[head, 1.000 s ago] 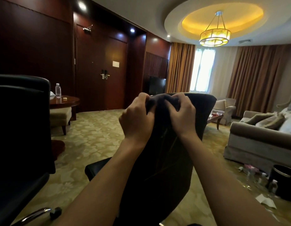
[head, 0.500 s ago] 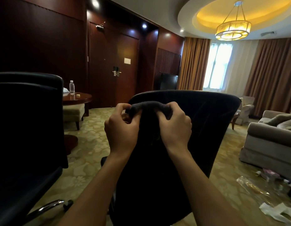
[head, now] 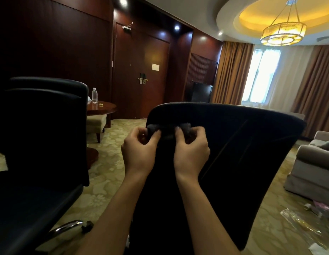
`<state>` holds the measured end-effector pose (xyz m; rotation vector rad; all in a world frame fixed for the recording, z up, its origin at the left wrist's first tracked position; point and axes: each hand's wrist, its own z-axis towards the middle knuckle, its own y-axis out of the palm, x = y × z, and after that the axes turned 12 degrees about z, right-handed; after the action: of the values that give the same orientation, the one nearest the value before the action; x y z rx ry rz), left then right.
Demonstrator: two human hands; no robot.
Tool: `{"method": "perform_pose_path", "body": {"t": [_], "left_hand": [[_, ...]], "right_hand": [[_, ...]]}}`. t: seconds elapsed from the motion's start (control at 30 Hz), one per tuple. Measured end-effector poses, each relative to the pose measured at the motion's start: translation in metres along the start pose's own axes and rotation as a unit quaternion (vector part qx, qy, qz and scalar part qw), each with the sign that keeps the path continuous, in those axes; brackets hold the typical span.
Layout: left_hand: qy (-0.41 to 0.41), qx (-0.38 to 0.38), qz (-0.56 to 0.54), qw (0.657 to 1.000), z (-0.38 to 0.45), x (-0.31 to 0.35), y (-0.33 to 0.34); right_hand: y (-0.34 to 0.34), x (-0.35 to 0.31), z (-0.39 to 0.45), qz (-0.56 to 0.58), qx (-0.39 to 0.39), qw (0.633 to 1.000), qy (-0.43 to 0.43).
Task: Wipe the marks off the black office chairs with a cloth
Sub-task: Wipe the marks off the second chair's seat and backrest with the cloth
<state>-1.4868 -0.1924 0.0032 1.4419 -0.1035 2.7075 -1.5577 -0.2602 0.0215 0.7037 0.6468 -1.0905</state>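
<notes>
Left hand [head: 139,153] and right hand [head: 190,153] pinching a bunched dark grey cloth [head: 167,130] between curled fingers, pressing it against the upper back of a black leather office chair [head: 242,153], second black office chair [head: 42,137] standing just left, over patterned beige carpet [head: 108,173].

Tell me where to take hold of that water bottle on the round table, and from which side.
Take the water bottle round its clear middle, below the cap, coming from its right, the open room side. It stands upright near the table edge, and the left black chair back hides its left, so a side grip round the body seems safest.
</notes>
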Motion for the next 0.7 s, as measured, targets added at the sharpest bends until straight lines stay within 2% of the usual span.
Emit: {"method": "perform_pose_path", "body": {"t": [0.1,0.17,0.33,0.4,0.5,0.7], "left_hand": [[-0.022,0.019,-0.009,1.000,-0.002,-0.012,0.000],[-0.025,0.005,-0.016,1.000,0.006,-0.015,-0.003],[0.074,-0.004,-0.031,0.997,0.035,-0.001,-0.019],[0.080,-0.024,-0.041,0.996,0.049,0.006,-0.025],[0.064,-0.079,-0.020,0.995,0.053,-0.002,-0.027],[0.025,-0.027,0.030,0.999,0.013,-0.056,-0.011]], "right_hand": [[0.004,0.010,-0.010,0.009,-0.015,1.000,0.004],[0.008,0.009,-0.009,0.015,-0.019,1.000,-0.008],[0.021,-0.022,0.003,0.047,-0.006,0.996,-0.071],[0.025,-0.031,0.007,0.040,-0.018,0.995,-0.085],[0.025,-0.024,0.007,-0.008,-0.029,0.997,-0.074],[0.019,0.034,-0.024,-0.069,-0.033,0.997,0.005]]}}
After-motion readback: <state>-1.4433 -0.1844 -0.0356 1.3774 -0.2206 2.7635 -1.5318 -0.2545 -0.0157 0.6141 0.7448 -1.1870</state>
